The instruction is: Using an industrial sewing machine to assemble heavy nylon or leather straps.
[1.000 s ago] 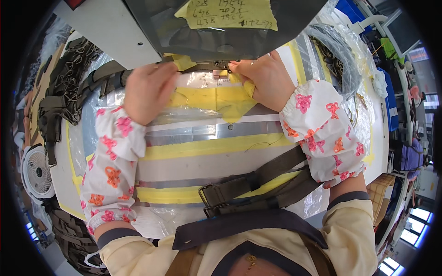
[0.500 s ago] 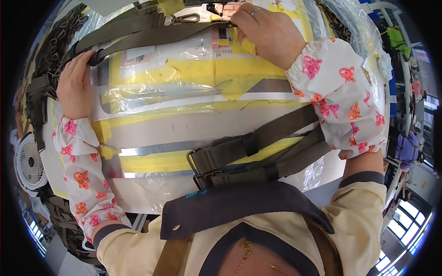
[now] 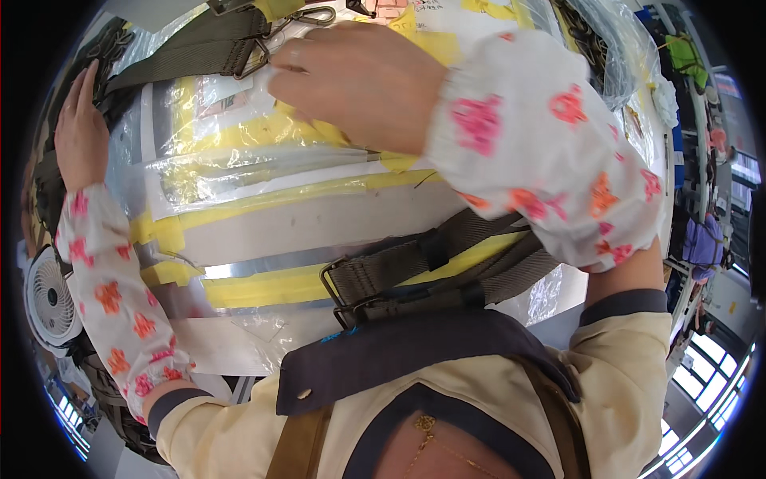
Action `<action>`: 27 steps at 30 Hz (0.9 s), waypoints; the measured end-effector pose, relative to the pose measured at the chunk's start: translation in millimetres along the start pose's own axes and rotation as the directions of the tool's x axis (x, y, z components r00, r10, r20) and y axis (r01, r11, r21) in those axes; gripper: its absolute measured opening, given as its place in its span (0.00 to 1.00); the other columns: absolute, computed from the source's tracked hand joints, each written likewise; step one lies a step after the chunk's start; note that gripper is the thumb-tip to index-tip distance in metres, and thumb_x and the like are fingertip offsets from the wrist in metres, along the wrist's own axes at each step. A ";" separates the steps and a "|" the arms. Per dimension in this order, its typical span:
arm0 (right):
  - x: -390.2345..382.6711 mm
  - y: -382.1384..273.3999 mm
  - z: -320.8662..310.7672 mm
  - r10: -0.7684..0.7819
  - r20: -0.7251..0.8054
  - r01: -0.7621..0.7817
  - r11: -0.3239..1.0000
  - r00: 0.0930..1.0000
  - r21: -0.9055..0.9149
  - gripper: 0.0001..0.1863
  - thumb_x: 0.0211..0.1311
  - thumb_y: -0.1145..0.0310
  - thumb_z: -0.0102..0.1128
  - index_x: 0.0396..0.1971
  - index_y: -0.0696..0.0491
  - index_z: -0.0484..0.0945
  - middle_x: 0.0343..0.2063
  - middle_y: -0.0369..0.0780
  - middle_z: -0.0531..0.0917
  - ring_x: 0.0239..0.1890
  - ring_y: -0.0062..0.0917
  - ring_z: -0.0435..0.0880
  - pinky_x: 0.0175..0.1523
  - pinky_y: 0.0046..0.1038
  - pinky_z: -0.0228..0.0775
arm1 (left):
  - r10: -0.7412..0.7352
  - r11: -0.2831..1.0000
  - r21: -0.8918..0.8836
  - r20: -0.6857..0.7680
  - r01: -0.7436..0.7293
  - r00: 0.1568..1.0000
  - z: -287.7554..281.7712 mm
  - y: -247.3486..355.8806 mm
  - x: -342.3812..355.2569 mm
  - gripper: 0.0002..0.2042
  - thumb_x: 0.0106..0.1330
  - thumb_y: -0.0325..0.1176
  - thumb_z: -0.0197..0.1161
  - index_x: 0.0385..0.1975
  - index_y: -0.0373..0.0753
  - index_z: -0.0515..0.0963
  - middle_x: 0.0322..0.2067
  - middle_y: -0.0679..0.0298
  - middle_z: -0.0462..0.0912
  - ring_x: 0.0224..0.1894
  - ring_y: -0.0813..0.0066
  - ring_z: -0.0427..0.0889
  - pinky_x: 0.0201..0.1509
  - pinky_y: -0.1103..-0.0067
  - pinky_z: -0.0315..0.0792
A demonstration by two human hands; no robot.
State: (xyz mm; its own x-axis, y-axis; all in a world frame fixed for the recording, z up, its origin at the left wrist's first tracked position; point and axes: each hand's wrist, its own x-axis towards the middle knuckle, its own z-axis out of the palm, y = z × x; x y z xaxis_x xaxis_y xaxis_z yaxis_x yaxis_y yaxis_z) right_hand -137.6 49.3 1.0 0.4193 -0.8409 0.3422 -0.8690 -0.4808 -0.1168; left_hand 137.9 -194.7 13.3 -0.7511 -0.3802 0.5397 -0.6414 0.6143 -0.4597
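My left hand lies at the far left, fingers stretched out against a dark webbing strap and the pile beside it. My right hand hangs over the upper middle of the table, smeared by motion, its fingers bent. What they hold, if anything, cannot be made out. Just left of its fingertips is a metal buckle on the end of an olive-brown webbing strap. A metal snap hook lies beyond. Part of a dark machine shows at the top edge.
Yellow tape and clear plastic film cover the pale tabletop. Two more straps with buckles lie near my chest. Bagged metal hardware is at the far right, a white fan at the left.
My right hand has moved left and nearer, away from the machine, and no longer holds the strap there. My left hand has shifted outward to the left. The strap's buckle now shows.
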 end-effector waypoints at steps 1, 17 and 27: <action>-14.4 -3.1 -17.9 -0.041 -0.008 0.042 0.987 0.999 0.155 0.12 0.45 0.69 0.61 0.31 0.55 0.72 0.34 0.39 0.75 0.37 0.34 0.76 0.42 0.32 0.68 | 0.001 0.972 -0.236 0.012 0.001 1.000 -46.2 28.0 0.1 0.21 0.57 0.20 0.52 0.52 0.43 0.70 0.47 0.58 0.75 0.50 0.60 0.73 0.51 0.72 0.68; -107.2 -37.0 -70.3 0.200 0.447 -0.339 0.906 0.872 0.254 0.12 0.45 0.70 0.62 0.29 0.53 0.69 0.19 0.40 0.73 0.26 0.38 0.74 0.34 0.35 0.65 | 0.476 0.306 -0.854 0.521 0.422 0.709 -134.5 100.3 -24.8 0.09 0.48 0.22 0.62 0.29 0.33 0.71 0.24 0.60 0.72 0.28 0.66 0.72 0.34 0.74 0.63; -49.7 -18.8 -7.0 0.340 0.147 -0.362 0.750 0.929 0.553 0.13 0.53 0.64 0.60 0.33 0.55 0.71 0.18 0.44 0.78 0.24 0.41 0.78 0.29 0.35 0.67 | 0.386 0.773 -0.596 0.170 -0.217 0.907 -18.6 75.7 28.3 0.24 0.56 0.34 0.59 0.54 0.37 0.67 0.51 0.51 0.69 0.53 0.53 0.68 0.56 0.70 0.62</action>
State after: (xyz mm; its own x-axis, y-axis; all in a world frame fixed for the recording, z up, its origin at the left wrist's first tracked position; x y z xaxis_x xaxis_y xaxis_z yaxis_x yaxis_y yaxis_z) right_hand -143.9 101.9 -7.3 0.1331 -0.9810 0.1408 -0.6584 -0.1937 -0.7273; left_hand 71.0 -146.1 6.9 -0.9551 -0.2252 0.1924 -0.2391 0.9696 -0.0521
